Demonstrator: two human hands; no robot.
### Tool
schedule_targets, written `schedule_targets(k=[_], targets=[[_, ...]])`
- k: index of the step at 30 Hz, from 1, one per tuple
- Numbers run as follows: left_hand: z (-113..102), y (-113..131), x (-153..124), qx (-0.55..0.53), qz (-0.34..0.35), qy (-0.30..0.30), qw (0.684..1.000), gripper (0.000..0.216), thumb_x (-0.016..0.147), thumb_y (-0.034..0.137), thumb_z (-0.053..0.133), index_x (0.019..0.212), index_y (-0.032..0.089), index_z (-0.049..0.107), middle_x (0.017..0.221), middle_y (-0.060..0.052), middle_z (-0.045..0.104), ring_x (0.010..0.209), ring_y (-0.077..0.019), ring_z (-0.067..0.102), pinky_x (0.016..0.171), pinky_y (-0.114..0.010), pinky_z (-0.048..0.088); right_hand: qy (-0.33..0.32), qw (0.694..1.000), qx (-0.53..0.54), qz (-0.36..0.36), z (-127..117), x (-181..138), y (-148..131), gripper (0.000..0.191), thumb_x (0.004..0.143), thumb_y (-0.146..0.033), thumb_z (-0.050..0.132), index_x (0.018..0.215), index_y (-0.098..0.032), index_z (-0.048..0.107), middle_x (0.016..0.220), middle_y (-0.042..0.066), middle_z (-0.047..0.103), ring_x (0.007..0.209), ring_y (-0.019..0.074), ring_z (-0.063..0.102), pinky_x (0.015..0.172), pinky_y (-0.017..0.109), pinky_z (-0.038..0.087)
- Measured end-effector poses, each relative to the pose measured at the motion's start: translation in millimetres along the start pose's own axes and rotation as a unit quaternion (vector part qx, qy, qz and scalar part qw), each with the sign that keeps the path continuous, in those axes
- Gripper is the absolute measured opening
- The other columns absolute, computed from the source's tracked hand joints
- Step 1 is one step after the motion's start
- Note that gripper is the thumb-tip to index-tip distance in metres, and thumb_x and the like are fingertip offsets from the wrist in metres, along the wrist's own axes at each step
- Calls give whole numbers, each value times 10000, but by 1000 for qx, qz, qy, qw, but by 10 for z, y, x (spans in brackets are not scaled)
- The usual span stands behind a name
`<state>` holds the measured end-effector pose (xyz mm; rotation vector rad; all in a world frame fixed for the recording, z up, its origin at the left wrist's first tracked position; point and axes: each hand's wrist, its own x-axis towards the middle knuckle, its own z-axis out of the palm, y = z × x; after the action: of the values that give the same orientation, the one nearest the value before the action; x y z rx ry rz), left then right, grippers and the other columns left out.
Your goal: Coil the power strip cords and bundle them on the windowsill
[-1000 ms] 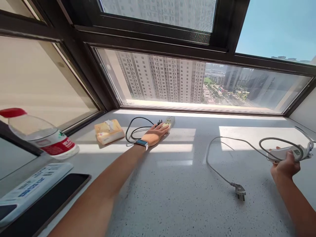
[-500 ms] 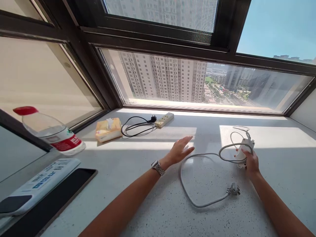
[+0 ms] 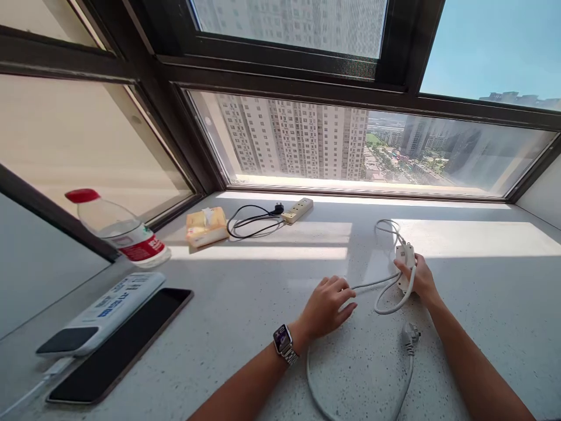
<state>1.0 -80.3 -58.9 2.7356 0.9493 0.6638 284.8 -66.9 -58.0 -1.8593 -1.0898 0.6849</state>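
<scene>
My right hand [image 3: 423, 279] is closed around a white power strip [image 3: 405, 254] on the right side of the countertop. Its grey-white cable [image 3: 392, 309] loops beside that hand and runs left to my left hand [image 3: 328, 305]. There the curled fingers are on the cable, though the grip itself is partly hidden and the thumb stands slightly apart. Below the left wrist the cable reappears and bends out of the bottom of view. Its plug [image 3: 411, 333] lies near my right forearm. A watch [image 3: 284, 342] is on my left wrist.
At the back stands a cream power strip [image 3: 298, 210] with a coiled black cord [image 3: 245, 234], beside a tissue pack [image 3: 205, 227]. On the left are a red-capped bottle [image 3: 127, 231], a white device [image 3: 105, 310] and a dark tablet [image 3: 127, 345]. Windows [image 3: 302, 140] border the counter.
My left hand has drawn nearer and its fingers have curled at the cable. The cable's loop has shifted towards me, out of view below. My right hand has moved left with the white power strip.
</scene>
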Motion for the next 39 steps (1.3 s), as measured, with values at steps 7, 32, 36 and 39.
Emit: schedule_targets(k=[7,32,36,39], targets=[[197,495,-80,-5,150,-88,985,633,772,692,607,1198,223,610,1034,-86,662,902,-242,595,794,-380,420,-12,999,4,-37,-93,7,126,916,692,-678,674,1395,-132,454,1148,167,670,961,321,674,799,400,528],[113,-24,-1,-73,-1,-13,997,350,848,134,547,1180,195,639,1056,-90,712,1036,-250,594,877,-379,455,108,914,391,-6,-589,101,212,591,573,-469,827,1050,-226,577,1058,46,627,829,196,685,550,243,599],[168,-22,20,-86,-12,39,995,188,911,227,523,999,189,685,980,-81,715,918,-222,619,808,-356,462,-40,898,437,-22,-207,-276,-104,586,619,-420,846,1109,-250,574,1118,45,645,889,226,722,655,281,631],[156,-62,24,-59,-52,129,988,166,919,289,527,896,173,644,875,-72,684,813,-206,605,723,-330,461,-106,904,415,-23,-11,-509,-228,583,653,-436,833,1142,-256,572,1110,55,655,911,257,726,726,352,633]])
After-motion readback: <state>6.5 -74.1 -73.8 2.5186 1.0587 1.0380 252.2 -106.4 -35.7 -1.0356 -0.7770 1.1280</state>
